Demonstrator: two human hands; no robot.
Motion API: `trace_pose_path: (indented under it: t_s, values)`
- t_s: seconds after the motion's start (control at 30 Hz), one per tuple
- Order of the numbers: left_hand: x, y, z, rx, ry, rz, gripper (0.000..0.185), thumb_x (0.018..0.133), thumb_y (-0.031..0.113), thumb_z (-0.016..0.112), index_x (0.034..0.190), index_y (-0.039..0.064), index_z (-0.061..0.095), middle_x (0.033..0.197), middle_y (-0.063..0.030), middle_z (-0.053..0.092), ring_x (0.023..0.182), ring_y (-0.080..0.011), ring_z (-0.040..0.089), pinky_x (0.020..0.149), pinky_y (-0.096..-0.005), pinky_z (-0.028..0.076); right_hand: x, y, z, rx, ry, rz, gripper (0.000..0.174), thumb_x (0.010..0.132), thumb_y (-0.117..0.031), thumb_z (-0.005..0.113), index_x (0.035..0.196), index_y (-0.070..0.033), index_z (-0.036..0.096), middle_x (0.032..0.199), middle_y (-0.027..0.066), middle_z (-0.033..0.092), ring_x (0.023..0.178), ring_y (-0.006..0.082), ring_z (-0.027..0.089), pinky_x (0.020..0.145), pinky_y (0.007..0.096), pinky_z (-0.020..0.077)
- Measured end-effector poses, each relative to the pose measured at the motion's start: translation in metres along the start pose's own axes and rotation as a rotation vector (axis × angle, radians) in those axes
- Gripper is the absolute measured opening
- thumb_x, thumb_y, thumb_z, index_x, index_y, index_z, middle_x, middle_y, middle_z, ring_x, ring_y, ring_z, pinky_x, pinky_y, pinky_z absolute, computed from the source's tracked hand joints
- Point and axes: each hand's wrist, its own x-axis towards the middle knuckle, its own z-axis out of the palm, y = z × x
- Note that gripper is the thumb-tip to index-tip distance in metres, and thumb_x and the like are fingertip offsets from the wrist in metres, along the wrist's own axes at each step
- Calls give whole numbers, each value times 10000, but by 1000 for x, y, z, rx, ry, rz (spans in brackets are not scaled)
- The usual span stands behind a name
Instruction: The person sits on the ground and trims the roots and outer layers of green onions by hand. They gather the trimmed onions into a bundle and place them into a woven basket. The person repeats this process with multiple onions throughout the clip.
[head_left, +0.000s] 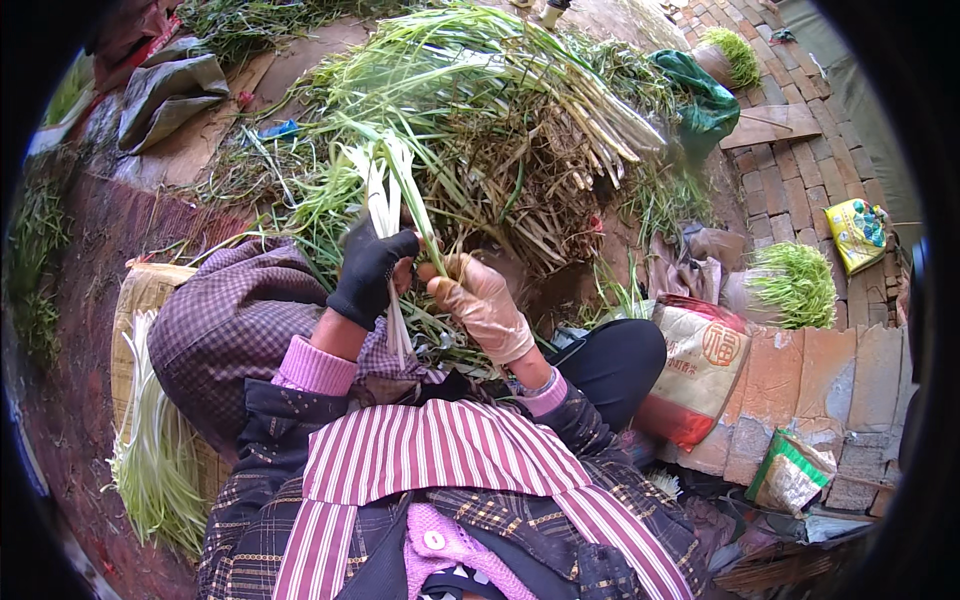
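Observation:
My left hand (371, 270), in a black fingerless glove, is closed around several pale leafy stalks (384, 199), their white ends hanging down over my lap. Beside it, my right hand (480, 300) wears a thin translucent glove and pinches the lower part of a green-and-white stalk (420, 214). The leafy tops of these stalks point away from me. Just beyond both hands lies a large heap of long green stalks (480, 82) with brown, dry outer leaves and pale root ends towards the right.
Cleaned pale stalks (161, 450) lie on a yellowish sack (150, 285) at my left. To the right are a red-and-white printed bag (694, 360), a wrapped green bundle (795, 285), a yellow packet (857, 234) and stacked bricks (825, 382). A green plastic sheet (697, 101) lies beyond the heap.

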Motion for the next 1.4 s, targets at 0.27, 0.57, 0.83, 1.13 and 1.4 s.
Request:
trace_pose_path:
  t_s: [0.27, 0.57, 0.83, 1.13, 1.4]
  values:
    - [0, 0, 3, 148, 84, 139, 315, 681, 24, 713, 936, 21, 527, 731, -29, 559, 524, -106, 527, 474, -238, 426, 8, -10, 16, -142, 168, -150, 158, 936, -133, 554, 1025, -15, 609, 796, -43, 563, 673, 22, 453, 599, 179, 375]
    - [-1, -7, 5, 90, 112, 276, 290, 692, 14, 684, 943, 9, 537, 696, -46, 571, 457, -125, 489, 431, -243, 399, 19, 2, 11, -215, 275, -220, 140, 948, -158, 543, 881, -40, 577, 696, -63, 511, 580, 9, 430, 503, 176, 329]
    - [2, 5, -3, 210, 169, 377, 294, 691, 1, 684, 951, 7, 547, 684, -40, 573, 388, -104, 464, 366, -228, 357, 9, 72, 8, -905, 74, -258, 213, 942, -266, 461, 868, -68, 485, 733, 162, 565, 629, 339, 579, 566, 441, 450]
    - [-5, 32, -10, 123, 137, 387, 304, 684, -36, 688, 957, 5, 560, 713, -43, 590, 410, -97, 496, 367, -219, 381, 5, 187, -37, -1429, -420, 550, 290, 811, -245, 533, 931, -38, 697, 985, 156, 680, 905, 306, 668, 731, 435, 539]
    - [-22, 83, -29, 18, 167, 543, 94, 834, 84, 626, 879, 11, 588, 557, -9, 539, 379, -58, 438, 342, -191, 337, 12, 176, -53, -1356, -571, 659, 368, 803, -321, 612, 1029, -38, 675, 1061, 176, 653, 990, 323, 635, 834, 428, 500]
